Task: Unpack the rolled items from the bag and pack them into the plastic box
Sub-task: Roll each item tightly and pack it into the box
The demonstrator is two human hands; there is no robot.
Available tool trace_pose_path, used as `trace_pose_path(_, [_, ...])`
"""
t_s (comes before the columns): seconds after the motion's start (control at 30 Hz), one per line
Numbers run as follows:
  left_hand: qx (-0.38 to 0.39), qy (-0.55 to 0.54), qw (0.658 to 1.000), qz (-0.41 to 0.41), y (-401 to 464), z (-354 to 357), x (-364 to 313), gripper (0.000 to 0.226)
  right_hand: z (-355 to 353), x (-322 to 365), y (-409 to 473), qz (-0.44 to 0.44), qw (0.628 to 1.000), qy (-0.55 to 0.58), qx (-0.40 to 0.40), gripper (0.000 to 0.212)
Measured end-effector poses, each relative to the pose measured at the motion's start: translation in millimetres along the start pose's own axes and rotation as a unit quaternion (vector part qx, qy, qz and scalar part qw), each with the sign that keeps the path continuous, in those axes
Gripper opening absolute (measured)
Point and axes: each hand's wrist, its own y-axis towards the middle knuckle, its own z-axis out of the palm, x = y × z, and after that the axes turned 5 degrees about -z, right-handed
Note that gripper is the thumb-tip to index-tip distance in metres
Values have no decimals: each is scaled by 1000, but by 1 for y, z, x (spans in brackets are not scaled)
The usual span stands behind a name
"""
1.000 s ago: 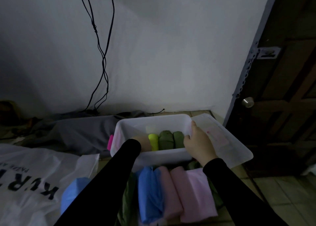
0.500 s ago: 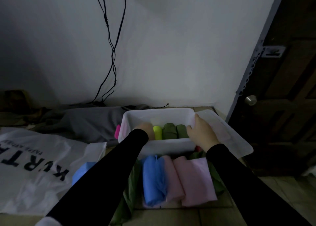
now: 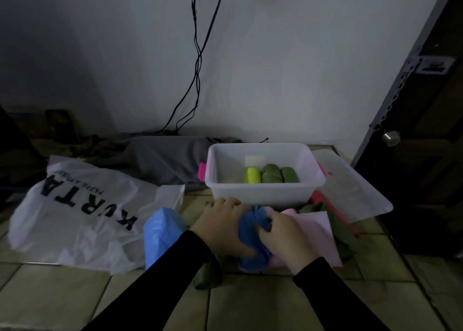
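The white plastic box [image 3: 263,191] stands on the tiled floor by the wall. Inside it lie a yellow roll [image 3: 252,175] and two green rolls [image 3: 271,173] side by side. In front of the box, my left hand [image 3: 221,224] and my right hand [image 3: 283,235] both grip a blue roll [image 3: 251,226] from either side. Pink rolls [image 3: 315,226] lie to its right on green cloth [image 3: 344,235]. The white printed bag [image 3: 82,213] lies flat at the left, with a light blue roll [image 3: 160,233] beside it.
The box lid [image 3: 350,183] leans to the right of the box. A grey cloth bundle [image 3: 162,160] lies behind, against the wall. Dark cables [image 3: 196,67] hang down the wall. A dark door with a round knob [image 3: 390,138] stands at the right.
Both hands have come out of the box and moved down to the floor pile, closing on the blue roll. The view has shifted so the bag shows more at the left.
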Motion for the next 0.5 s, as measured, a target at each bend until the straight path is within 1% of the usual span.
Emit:
trace_pose_path(0.03, [10,14,1000,-9,1,8,1,98,2,1,1,9,1000,-3,-6,30])
trace_pose_path(0.1, [-10,40,999,-15,5,28,3,111,4,2,-1,1,997,-63,-41,30])
trace_pose_path(0.13, [-21,45,999,-16,7,36,3,115,5,3,-3,-5,993,-97,-68,32])
trace_pose_path(0.17, [-23,38,999,-21,9,43,2,118,7,3,-5,-6,991,-102,-88,34])
trace_pose_path(0.23, [-14,6,999,-32,11,51,4,122,10,2,-7,-7,994,-77,-84,41])
trace_pose_path(0.3, [-14,-20,999,-34,11,56,6,124,9,1,-9,0,993,-81,-86,42])
trace_pose_path(0.4, [-34,-50,998,-26,7,60,7,123,9,3,-11,22,994,-24,-107,32])
trace_pose_path(0.47, [-50,-55,997,-20,5,58,6,120,11,4,-15,44,992,3,-119,19])
trace_pose_path(0.5, [-58,-61,996,-16,4,55,6,118,10,4,-16,60,989,33,-129,13])
